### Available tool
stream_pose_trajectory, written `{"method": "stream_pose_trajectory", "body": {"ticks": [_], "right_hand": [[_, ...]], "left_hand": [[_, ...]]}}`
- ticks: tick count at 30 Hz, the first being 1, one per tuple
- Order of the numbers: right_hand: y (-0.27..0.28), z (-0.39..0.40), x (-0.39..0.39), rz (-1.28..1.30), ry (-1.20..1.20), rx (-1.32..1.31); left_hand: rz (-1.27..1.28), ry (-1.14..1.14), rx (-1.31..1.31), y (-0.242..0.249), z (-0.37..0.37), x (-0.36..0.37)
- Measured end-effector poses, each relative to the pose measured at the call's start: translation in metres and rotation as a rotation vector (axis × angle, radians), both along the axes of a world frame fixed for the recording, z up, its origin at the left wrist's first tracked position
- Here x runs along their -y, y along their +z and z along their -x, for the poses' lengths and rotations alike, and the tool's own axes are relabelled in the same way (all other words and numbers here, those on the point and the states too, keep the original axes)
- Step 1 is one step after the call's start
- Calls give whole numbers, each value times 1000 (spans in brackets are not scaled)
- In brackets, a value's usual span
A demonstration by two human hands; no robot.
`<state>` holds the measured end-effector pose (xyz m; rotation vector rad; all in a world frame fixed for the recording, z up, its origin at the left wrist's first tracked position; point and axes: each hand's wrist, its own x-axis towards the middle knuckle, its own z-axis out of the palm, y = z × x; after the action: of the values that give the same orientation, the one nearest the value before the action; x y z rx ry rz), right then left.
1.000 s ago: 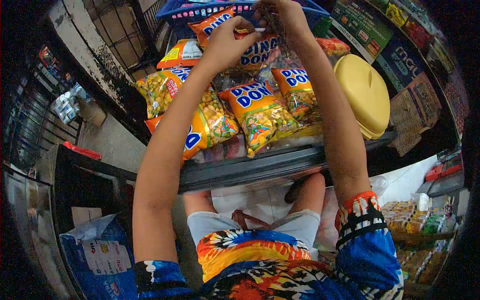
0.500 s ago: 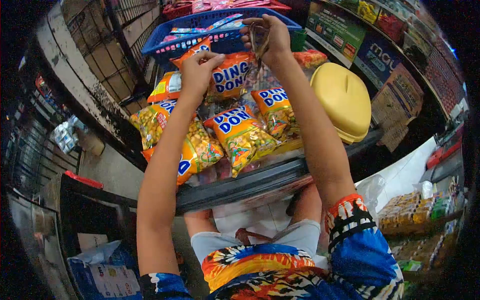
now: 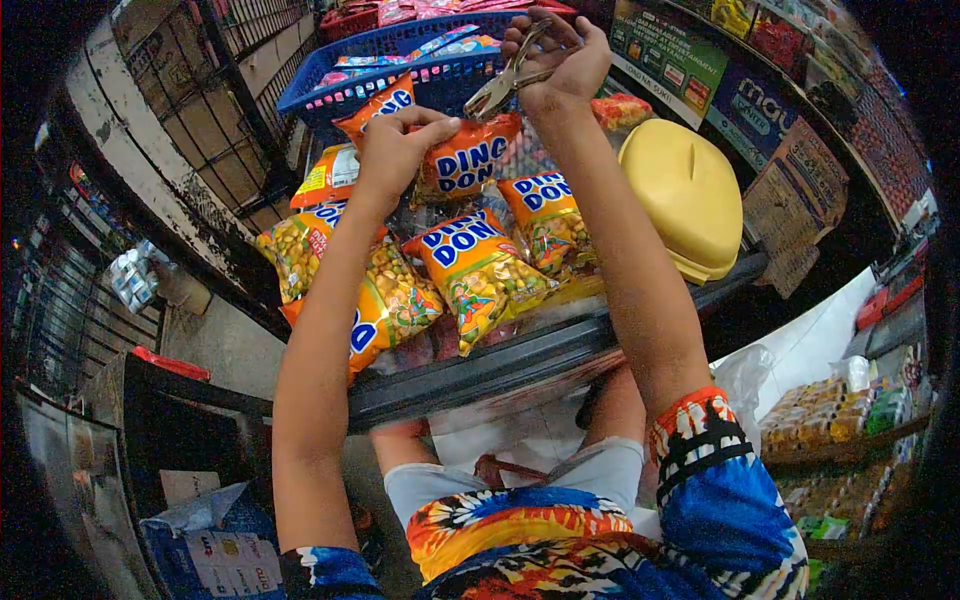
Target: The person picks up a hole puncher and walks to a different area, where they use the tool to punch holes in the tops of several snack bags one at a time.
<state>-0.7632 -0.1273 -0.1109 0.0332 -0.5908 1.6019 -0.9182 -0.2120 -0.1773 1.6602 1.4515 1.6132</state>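
Note:
My left hand (image 3: 388, 160) pinches the top edge of an orange DING DONG snack bag (image 3: 466, 168), which stands upright. In my right hand (image 3: 568, 68) is a silver, plier-shaped hole punch (image 3: 494, 94), its handles spread within my fingers. The punch's head points down and left, just above the bag's top edge and apart from it. Closer to me lie more snack bags, one in the middle (image 3: 478, 275) and another (image 3: 548, 225) to its right. Several others, including a front-left bag (image 3: 400, 295), lie around my left forearm.
A blue plastic basket (image 3: 330, 88) with pink and blue packets stands behind the bags. On the right sits a yellow lidded container (image 3: 685, 200) beside my forearm. The counter's dark edge (image 3: 480, 372) runs across in front of me. Shelves with packed goods (image 3: 830, 415) are at lower right.
The hole punch has turned in my right hand, its head swinging out to the left toward the bag. My right hand has moved slightly up and right. My left hand keeps its pinch.

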Motion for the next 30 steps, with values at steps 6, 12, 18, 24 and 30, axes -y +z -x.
{"method": "stream_pose_trajectory", "body": {"ticks": [6, 12, 18, 24, 30], "right_hand": [[1, 0, 2, -122, -26, 142], [2, 2, 11, -93, -64, 220], [1, 2, 9, -108, -39, 154], [-8, 2, -12, -169, 30, 59], [1, -1, 6, -61, -44, 173]], "left_hand": [[-136, 20, -173, 2, -6, 3], [-187, -42, -158, 3, -12, 6], [-173, -75, -125, 2, -12, 5], [-151, -67, -137, 6, -17, 11], [-167, -103, -136, 6, -17, 10]]}}
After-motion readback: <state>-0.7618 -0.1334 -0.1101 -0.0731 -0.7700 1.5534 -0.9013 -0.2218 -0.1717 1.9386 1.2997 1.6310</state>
